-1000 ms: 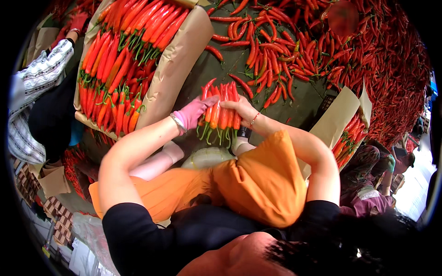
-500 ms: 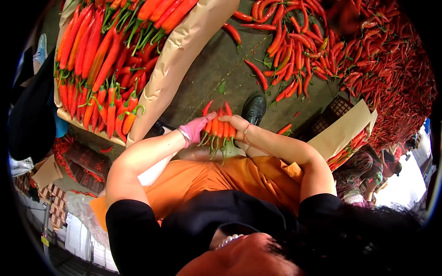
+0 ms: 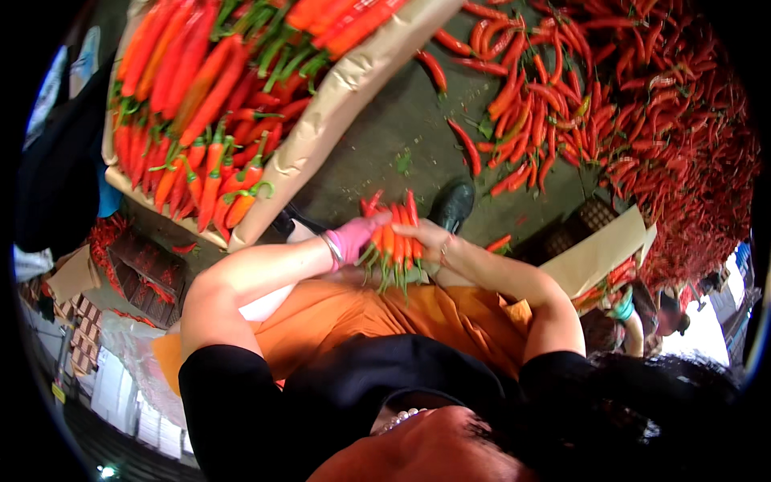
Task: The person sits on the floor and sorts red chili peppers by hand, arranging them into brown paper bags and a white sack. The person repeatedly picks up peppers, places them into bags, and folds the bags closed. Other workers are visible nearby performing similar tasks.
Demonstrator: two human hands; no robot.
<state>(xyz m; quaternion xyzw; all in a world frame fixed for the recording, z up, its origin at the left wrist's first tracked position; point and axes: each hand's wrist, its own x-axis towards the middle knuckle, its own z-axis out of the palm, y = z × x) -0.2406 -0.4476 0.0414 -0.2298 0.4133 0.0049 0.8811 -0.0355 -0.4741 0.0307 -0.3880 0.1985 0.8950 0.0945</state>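
Observation:
A small bunch of red chili peppers [image 3: 399, 241] is held between my two hands above my lap, green stems pointing toward me. My left hand [image 3: 353, 238], in a pink glove, closes round the bunch's left side. From the right, my bare right hand [image 3: 430, 238] grips the same bunch, its fingers lying over the peppers. Ahead and left stands a paper-lined box [image 3: 321, 120] filled with red chili peppers [image 3: 197, 72] laid in rows, several with stems turned toward me.
A large heap of loose red chilies [image 3: 683, 136] covers the floor at right, thinning into scattered ones [image 3: 530, 104]. Another paper-lined box [image 3: 598, 249] of chilies stands right, by a dark crate [image 3: 566, 233]. A co-worker with a green glove [image 3: 623, 305] sits beyond. My shoe [image 3: 454, 205] rests ahead.
The view has shifted, so the box and floor chilies appear farther right. My hands still hold the bunch, now slightly lower and farther right. The co-worker's gloved hand has come into sight.

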